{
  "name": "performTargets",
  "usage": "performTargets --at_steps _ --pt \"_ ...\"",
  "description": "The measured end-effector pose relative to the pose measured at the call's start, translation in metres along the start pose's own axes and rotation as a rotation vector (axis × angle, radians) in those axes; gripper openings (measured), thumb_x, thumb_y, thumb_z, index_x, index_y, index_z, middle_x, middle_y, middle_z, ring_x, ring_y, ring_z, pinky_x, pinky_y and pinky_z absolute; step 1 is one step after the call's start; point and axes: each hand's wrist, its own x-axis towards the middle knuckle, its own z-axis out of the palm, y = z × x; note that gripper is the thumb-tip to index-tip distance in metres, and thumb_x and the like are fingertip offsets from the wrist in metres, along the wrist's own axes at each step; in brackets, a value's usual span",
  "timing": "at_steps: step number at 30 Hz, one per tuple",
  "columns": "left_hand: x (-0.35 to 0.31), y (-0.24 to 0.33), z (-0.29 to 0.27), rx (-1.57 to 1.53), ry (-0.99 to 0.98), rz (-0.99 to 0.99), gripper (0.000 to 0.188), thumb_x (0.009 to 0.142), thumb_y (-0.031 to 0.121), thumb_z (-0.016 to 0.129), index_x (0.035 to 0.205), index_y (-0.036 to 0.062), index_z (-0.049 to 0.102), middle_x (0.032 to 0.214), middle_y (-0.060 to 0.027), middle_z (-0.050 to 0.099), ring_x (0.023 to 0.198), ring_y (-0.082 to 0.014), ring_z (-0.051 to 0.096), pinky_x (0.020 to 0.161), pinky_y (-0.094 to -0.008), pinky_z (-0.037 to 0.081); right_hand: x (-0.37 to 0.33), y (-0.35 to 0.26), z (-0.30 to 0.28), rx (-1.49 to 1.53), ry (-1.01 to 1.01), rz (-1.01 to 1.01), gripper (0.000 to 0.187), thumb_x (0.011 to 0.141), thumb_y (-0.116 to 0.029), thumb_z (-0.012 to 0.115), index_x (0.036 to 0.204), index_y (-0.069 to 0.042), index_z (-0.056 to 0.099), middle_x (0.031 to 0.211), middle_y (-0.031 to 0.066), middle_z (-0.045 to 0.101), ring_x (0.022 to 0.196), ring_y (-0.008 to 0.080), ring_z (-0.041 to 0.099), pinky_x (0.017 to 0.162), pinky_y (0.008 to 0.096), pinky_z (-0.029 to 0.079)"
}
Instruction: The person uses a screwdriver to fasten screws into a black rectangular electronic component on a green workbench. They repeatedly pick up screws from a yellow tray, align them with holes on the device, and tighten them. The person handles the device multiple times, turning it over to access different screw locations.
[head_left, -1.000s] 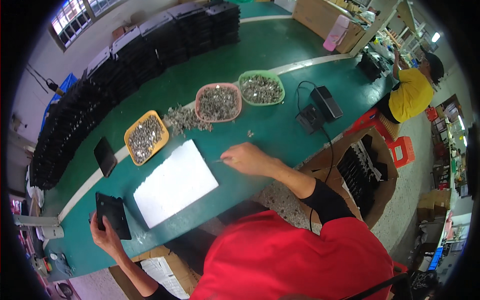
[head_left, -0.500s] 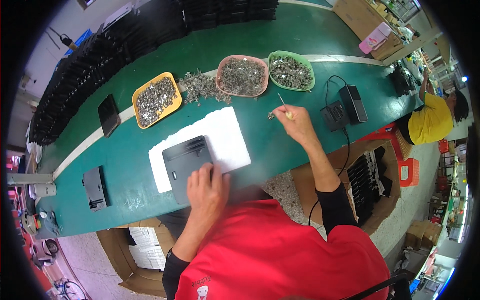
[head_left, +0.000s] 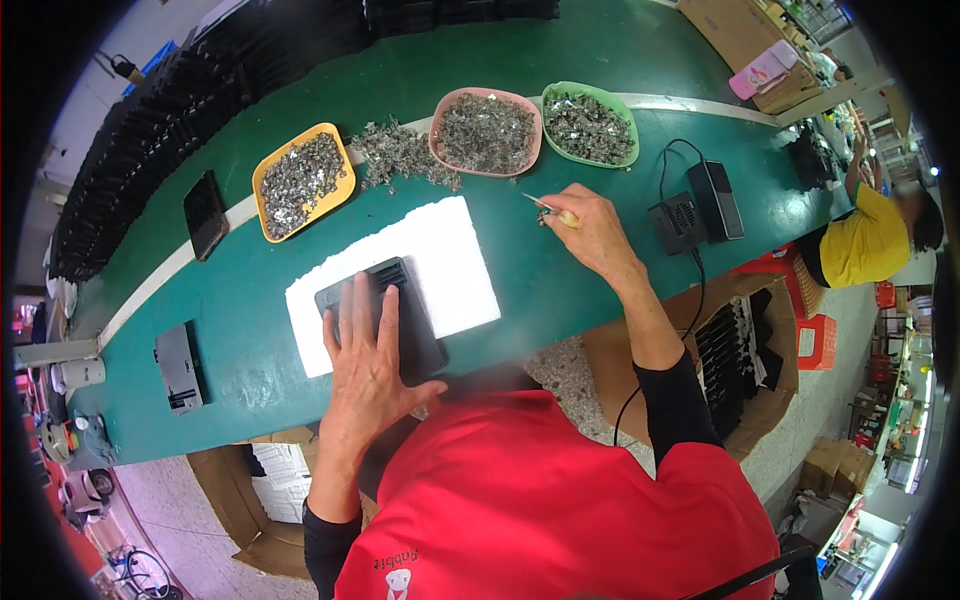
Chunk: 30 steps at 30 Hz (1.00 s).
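A dark grey plastic housing (head_left: pixel 421 338) with a slotted far end rests on a white foam sheet (head_left: pixel 466 270) at the table's near edge. My left hand (head_left: pixel 362 372) lies over it with fingers spread, covering much of its left part. To the right, above the green tabletop, my right hand (head_left: pixel 600 238) is closed around the yellowish handle of a thin pointed hand tool (head_left: pixel 569 219). Its metal tip points left. A few small metal pieces (head_left: pixel 543 214) show just beside my right fingers; whether they are held or lie on the table I cannot tell.
Small metal parts fill a yellow tray (head_left: pixel 349 187), a pink tray (head_left: pixel 537 150) and a green tray (head_left: pixel 634 140), with a loose heap (head_left: pixel 396 155) between. A phone (head_left: pixel 205 216), another grey housing (head_left: pixel 180 368), black devices (head_left: pixel 714 200) and stacked black parts (head_left: pixel 150 150) stand around.
My left hand has moved from the housing's near right side to lie spread across it. The tool in my right hand has swung from pointing away to pointing left.
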Motion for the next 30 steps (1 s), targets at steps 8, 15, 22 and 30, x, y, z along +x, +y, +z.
performTargets --at_steps 8,15,22,30 --pt "0.0 -0.005 -0.002 0.096 -0.026 0.016 0.114 0.052 0.032 0.093 0.148 0.0077 0.037 0.159 -0.0239 0.016 0.147 -0.0417 0.017 0.116 -0.0582 0.017 0.006 0.004 -0.004 0.009 -0.001 0.035 0.014 0.085 -0.012 0.07 0.091 0.0 0.071 0.085 0.0149 0.067 0.076 0.0322 0.065 0.071 0.0387 0.05" --pt "0.006 -0.002 0.002 0.061 0.04 0.077 0.101 0.059 0.032 0.089 0.144 0.0043 0.042 0.156 -0.0223 0.026 0.145 -0.0406 0.024 0.117 -0.0554 0.018 0.012 0.01 -0.015 0.006 -0.022 0.147 0.019 0.089 -0.018 0.069 0.089 0.0 0.069 0.07 0.0076 0.065 0.057 0.0136 0.054 0.055 0.0305 0.043" --pt "0.003 -0.003 0.01 0.021 0.067 0.085 0.095 0.063 0.03 0.086 0.143 0.0016 0.042 0.155 -0.0228 0.029 0.143 -0.0407 0.028 0.116 -0.0554 0.019 0.011 -0.021 -0.009 0.541 -0.174 0.378 0.018 0.091 -0.018 0.068 0.09 0.0 0.065 0.078 0.0059 0.07 0.049 0.0043 0.048 0.042 0.0207 0.035" --pt "0.003 -0.007 0.018 -0.035 0.151 0.118 0.087 0.065 0.031 0.085 0.138 0.003 0.047 0.152 -0.0238 0.03 0.142 -0.0406 0.029 0.114 -0.0572 0.023 0.005 -0.068 0.041 0.866 -0.327 0.402 0.014 0.086 -0.01 0.072 0.088 0.003 0.066 0.076 0.0077 0.069 0.047 0.0033 0.047 0.04 0.0192 0.032"
